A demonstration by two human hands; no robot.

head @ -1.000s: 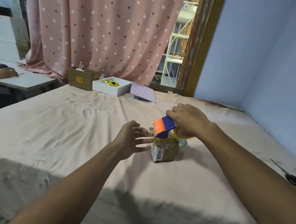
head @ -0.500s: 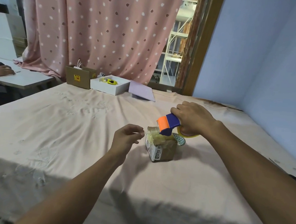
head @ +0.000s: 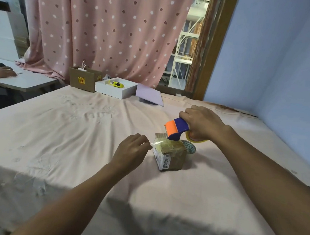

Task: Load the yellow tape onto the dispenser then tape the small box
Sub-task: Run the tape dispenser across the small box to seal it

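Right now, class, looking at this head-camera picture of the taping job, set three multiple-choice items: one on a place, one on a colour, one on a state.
1. Where is the small box?
A. on the pink cloth
B. in the white tray
C. on the side desk

2. What colours is the tape dispenser?
A. green and white
B. orange and blue
C. all black

3. What is the left hand doing?
A. lying flat
B. holding scissors
C. pinching the tape end beside the box

Key: 1 A, cloth lies under it; 2 B, orange front, blue body in the right hand; 3 C, fingertips meet on the strip.
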